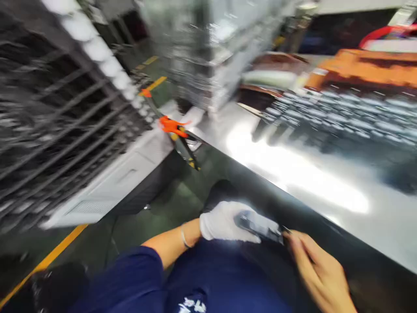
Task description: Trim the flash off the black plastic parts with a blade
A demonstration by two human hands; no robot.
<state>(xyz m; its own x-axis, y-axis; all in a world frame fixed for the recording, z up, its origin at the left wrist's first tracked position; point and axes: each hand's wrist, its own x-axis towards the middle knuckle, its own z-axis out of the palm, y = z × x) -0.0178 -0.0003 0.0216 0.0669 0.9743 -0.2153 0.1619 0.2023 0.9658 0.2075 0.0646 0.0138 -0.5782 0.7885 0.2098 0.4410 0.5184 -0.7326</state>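
My left hand (224, 221), in a white glove, is wrapped round a dark tool (257, 225) with a translucent grey part, in front of my body. My bare right hand (317, 261) is closed at the right end of that tool, with its thumb and fingers pinching a small dark piece there. Motion blur and the small size hide what this piece is. Both hands are low in the view, beside the front edge of a shiny metal table (325, 182).
Parts in rows (342, 117) and an orange bin (374, 65) lie on the table. An orange clamp-like tool (172, 126) juts out near the table corner. At the left stands a rack (65, 113) with a white base; a yellow line (48, 258) marks the floor.
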